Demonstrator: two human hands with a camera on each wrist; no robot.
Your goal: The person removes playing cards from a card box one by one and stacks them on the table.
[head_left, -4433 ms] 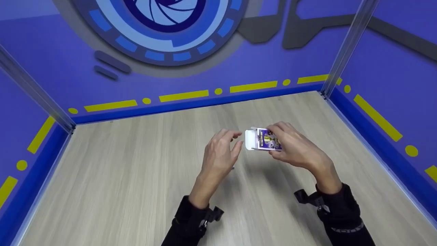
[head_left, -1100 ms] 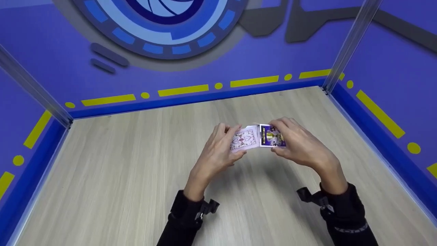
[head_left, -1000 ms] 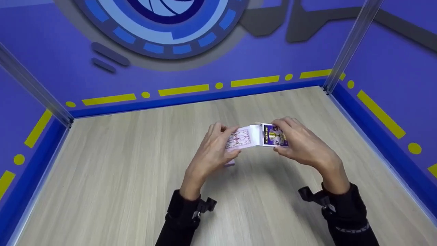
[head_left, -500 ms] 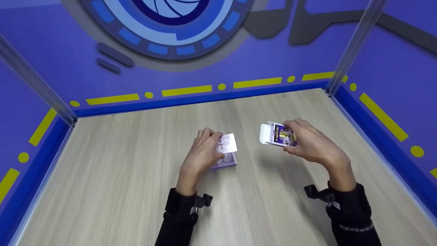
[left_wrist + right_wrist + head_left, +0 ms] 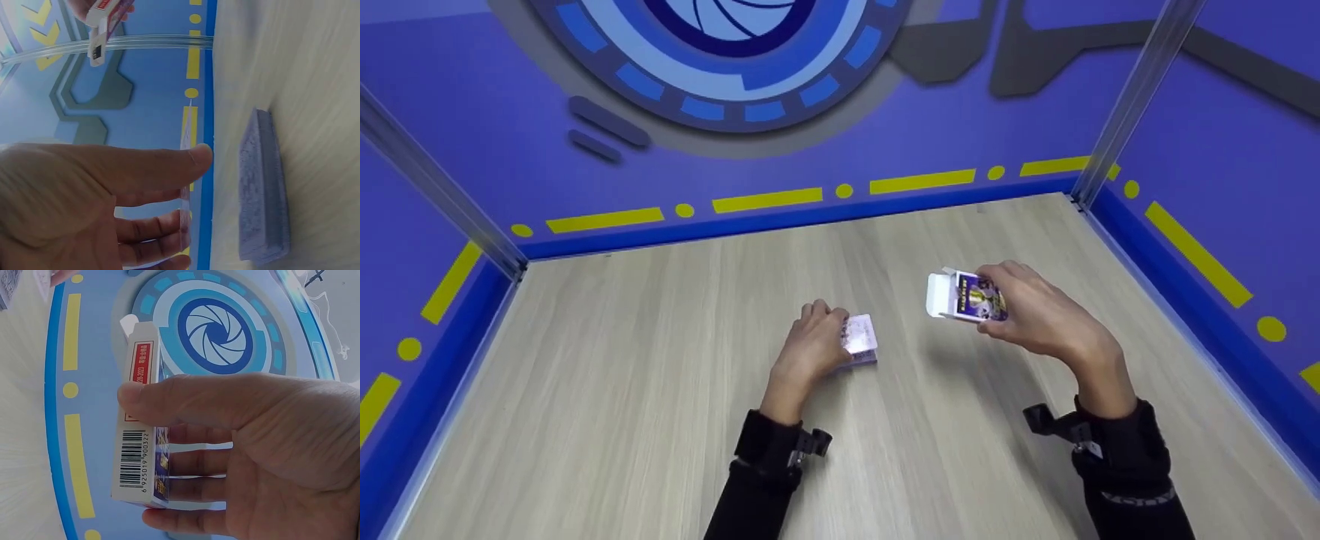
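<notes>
My left hand [image 5: 812, 343] pinches a thin playing card [image 5: 859, 333] with a pale patterned back between thumb and fingers; I cannot tell whether it is one card or a few. Just below it, a deck of playing cards [image 5: 866, 358] lies on the table, mostly hidden in the head view. The left wrist view shows the deck [image 5: 261, 191] apart from the held card [image 5: 186, 132]. To the right, my right hand [image 5: 1039, 311] grips a purple and white card box [image 5: 979, 298] above the table, its white flap hanging out toward the left.
The wood-grain tabletop [image 5: 660, 390] is bounded by a blue back panel [image 5: 780, 169] and side panels, with metal posts [image 5: 1132, 105] at the corners. Each wrist wears a black strap with a small camera mount [image 5: 1054, 424].
My left hand, empty at first, has drawn the card out of the box and carried it left and down over the deck. The box has shifted slightly right.
</notes>
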